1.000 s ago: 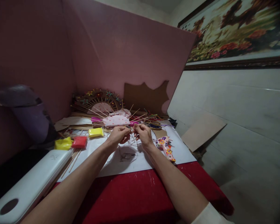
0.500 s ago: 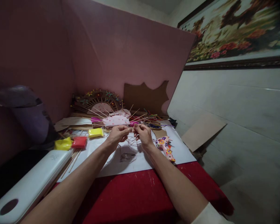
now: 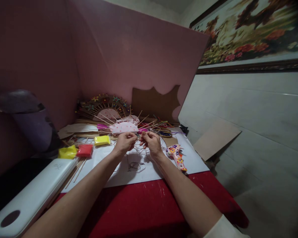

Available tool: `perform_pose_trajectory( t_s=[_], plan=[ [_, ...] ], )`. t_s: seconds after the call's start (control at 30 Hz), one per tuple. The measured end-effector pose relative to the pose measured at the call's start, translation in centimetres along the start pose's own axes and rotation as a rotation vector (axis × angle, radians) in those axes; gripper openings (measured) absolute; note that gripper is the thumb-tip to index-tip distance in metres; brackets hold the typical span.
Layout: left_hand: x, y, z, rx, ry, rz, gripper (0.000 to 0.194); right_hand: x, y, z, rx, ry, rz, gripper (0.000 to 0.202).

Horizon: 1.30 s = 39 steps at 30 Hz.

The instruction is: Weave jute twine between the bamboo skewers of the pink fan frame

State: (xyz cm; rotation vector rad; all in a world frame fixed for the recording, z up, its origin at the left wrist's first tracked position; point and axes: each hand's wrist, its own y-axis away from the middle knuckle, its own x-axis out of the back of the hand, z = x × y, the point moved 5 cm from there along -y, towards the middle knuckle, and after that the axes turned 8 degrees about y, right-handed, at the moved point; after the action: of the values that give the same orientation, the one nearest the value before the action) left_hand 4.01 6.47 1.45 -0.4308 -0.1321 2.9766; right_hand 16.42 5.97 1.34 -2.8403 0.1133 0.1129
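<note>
My left hand is closed in a pinch over the white sheet, and my right hand pinches just beside it. A thin pale cord runs between and beneath the fingers, its loops lying on the paper; the exact grip point is too small to make out clearly. Below the hands, more cord lies in a small tangle. Just beyond the fingertips sits a pink dotted half-round piece with thin sticks fanning out of it.
To the right lies a flower-patterned glue gun, with scissors behind it. Yellow packet and red packet stand left, near a long white device. A decorated stick fan and cut cardboard lean at the back.
The fingertips of both hands have drawn slightly apart, leaving a small gap between them. The fan pieces and packets stay where they were.
</note>
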Motion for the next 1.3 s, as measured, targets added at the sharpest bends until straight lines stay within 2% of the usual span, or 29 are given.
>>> perform_pose_trajectory(
  t_s=[0.1,0.23,0.37,0.5,0.67,0.9,1.07,1.3],
  plan=[
    [-0.4,0.1,-0.2,0.021,-0.05,-0.078,0.027,0.3,-0.2,0.1,0.003,0.005,0.032,0.039],
    [-0.7,0.6,-0.1,0.065,0.001,-0.187,0.03,0.6,-0.4,0.3,0.0,0.011,0.058,0.039],
    [-1.1,1.1,0.3,0.104,0.071,-0.29,0.014,0.7,-0.4,0.5,-0.004,0.017,0.065,0.038],
    [-1.0,0.9,0.0,0.142,0.086,-0.279,0.015,0.4,-0.3,0.5,0.002,0.024,0.036,0.037],
    [-0.9,0.6,-0.1,0.092,0.095,-0.265,0.024,0.6,-0.5,0.8,-0.021,0.019,0.062,0.037],
    [-1.6,1.4,0.9,0.089,0.166,-0.305,0.014,0.9,-0.7,1.1,-0.066,-0.016,0.081,0.039],
    [-1.0,1.1,0.4,0.098,0.095,-0.225,0.007,0.6,-0.5,0.8,-0.05,-0.005,0.053,0.039],
    [-0.3,0.3,0.3,0.042,0.101,-0.192,0.022,0.4,-0.5,0.7,-0.017,0.018,0.046,0.038]
  ],
)
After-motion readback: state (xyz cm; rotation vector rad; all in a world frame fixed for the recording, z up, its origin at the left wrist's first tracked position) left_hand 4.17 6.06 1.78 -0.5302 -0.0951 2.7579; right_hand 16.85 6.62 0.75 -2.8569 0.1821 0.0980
